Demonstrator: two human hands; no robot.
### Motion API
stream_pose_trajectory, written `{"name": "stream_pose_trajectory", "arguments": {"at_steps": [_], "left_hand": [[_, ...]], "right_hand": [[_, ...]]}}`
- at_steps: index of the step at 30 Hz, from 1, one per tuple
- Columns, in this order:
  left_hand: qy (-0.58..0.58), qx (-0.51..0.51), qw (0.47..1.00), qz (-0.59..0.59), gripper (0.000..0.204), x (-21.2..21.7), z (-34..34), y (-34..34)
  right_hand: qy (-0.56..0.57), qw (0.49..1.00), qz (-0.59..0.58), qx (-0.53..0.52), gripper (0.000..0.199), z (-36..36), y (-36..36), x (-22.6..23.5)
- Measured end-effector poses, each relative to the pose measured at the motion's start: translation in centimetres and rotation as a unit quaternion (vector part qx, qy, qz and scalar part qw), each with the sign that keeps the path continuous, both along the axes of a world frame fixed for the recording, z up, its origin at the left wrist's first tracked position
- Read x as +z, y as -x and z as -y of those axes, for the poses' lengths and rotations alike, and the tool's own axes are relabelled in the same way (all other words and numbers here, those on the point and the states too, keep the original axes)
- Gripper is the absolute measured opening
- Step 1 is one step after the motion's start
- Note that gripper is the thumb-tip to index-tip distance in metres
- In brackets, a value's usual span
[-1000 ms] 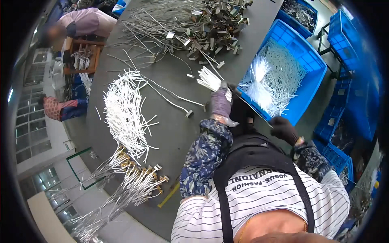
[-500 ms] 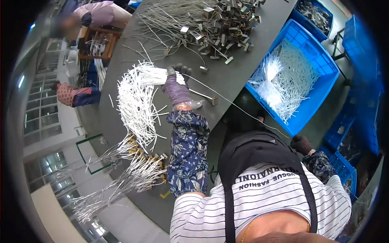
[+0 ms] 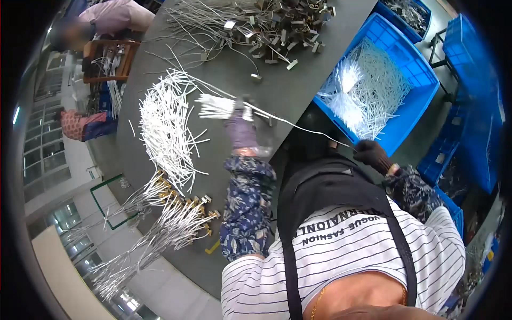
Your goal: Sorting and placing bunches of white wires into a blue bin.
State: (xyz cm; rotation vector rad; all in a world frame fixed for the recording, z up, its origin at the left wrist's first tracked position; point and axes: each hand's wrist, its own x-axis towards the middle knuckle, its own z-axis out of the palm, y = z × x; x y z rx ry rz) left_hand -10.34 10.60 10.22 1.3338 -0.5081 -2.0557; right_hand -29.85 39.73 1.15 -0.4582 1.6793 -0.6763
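- Worn glove meets white tubing: from my distant station I see the left hand [image 3: 242, 128], in a purple and dark glove slightly blurred, closed around a bundle of short white tubes [image 3: 214, 106] above the dark grey table [image 3: 221, 165]
- A long, thin pale wire [image 3: 298, 127] spans the gap from beside the left hand, past the table's edge, to the right hand [image 3: 372, 156]
- The dark-gloved right hand, its fingers curled, grips the wire's end near the lower edge of the blue crate [image 3: 422, 98]; I cannot make out the exact pinch at this size
- Just left of the held bundle, a loose pile of white tubes [image 3: 164, 130] lies on the table, apart from the glove
- Below that pile, I find bunches of white wires with brass-coloured ends [image 3: 178, 224], their tails fanned out to the lower left
- At the table's far end, small metal blocks on wires [image 3: 288, 29] sit heaped together
- Inside the crate, pale thin strands [image 3: 386, 72] surround a shiny white bundle [image 3: 348, 98]
- To my upper left, a person in a pale lilac top [image 3: 120, 20] leans beside a brown wooden box [image 3: 90, 64]
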Motion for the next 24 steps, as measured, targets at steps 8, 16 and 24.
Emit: {"name": "stream_pose_trajectory", "arguments": {"at_steps": [8, 16, 24], "left_hand": [[0.194, -0.157, 0.901, 0.355, 0.031, -4.3, 2.5, -4.4], [0.144, -0.157, 0.938, 0.274, 0.027, -5.0, 6.4, -9.0], [0.097, -0.087, 0.991, -0.033, 0.038, -4.5, 5.2, -5.0]], "right_hand": [[0.257, 0.956, 0.123, 0.074, 0.064, 18.8, -7.6, 4.7], [0.254, 0.815, -0.472, 0.219, 0.047, 33.0, -6.8, 0.1], [0.183, 0.960, 0.211, 0.033, 0.017, 26.3, -7.2, 6.3]]}}
